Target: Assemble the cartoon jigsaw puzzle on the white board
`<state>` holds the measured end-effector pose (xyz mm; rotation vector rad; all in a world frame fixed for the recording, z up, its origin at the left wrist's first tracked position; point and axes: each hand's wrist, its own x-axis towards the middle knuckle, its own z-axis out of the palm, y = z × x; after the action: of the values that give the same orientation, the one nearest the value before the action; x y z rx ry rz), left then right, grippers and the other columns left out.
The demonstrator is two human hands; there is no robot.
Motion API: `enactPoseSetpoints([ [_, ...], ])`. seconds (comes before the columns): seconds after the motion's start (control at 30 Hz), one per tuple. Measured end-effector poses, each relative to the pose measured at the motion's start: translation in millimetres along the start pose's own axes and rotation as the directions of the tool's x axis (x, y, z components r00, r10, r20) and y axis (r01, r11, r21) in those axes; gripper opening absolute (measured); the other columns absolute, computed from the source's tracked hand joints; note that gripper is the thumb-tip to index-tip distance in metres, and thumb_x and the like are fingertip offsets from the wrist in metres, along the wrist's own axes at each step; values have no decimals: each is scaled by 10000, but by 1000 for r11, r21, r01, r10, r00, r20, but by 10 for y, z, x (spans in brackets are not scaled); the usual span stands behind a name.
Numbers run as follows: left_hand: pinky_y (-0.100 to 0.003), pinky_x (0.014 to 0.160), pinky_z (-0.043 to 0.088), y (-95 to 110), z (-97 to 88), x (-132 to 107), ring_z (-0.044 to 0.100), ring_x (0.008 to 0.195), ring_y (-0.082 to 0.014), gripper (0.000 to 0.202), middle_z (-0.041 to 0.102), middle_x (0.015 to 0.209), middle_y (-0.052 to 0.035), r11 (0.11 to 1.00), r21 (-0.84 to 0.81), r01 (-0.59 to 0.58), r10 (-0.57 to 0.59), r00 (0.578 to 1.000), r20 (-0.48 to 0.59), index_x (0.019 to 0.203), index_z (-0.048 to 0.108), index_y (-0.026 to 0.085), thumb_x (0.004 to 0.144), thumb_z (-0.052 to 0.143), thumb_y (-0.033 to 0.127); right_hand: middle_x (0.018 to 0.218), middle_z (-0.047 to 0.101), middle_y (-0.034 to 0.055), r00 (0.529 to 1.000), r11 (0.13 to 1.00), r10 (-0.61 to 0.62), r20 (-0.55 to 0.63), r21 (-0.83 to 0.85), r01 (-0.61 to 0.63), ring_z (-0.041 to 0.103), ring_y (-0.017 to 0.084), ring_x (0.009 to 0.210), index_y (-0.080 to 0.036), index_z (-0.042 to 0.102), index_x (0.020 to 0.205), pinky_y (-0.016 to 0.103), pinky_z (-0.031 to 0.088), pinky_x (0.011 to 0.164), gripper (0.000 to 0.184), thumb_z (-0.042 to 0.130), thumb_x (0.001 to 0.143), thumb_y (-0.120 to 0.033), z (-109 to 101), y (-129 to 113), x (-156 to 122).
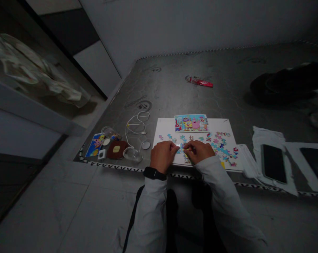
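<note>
I am holding both hands over a white board [165, 123] near the centre of the frame, where jigsaw pieces [222, 149] are lying scattered, most thickly on the board's right side. My left hand [163, 154], with a black watch [155, 173] on the wrist, is curling its fingers, thumb and forefinger close together beside a small cluster [181, 149] of pieces; I cannot tell whether it is gripping any. My right hand [199, 151] is facing it, thumb and forefinger tips nearly meeting, and whether a piece is between them I cannot tell either. A cartoon picture card [192, 123] is lying just above my hands. Left of the frame's centre, a brown case [117, 150], a white cable [126, 131] and a blue card [95, 143] are sitting near each other. At the right, 2 phones [273, 163] are resting on white paper [268, 135].
</note>
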<state>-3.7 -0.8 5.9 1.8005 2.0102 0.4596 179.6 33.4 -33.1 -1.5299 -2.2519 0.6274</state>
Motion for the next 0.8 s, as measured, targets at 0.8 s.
enactPoseSetpoints([
  [0.8,-298,699,425,90,-16,-41,685,800,-219,280,774,839,-74,998,-40,42,-36,991,132,811,770,218,849,661,473,821,687,8,1000,1000,-1,6,6,1,610,174,764,-246,697,906,311,354,688,118,642,838,-325,13,-8,-11],
])
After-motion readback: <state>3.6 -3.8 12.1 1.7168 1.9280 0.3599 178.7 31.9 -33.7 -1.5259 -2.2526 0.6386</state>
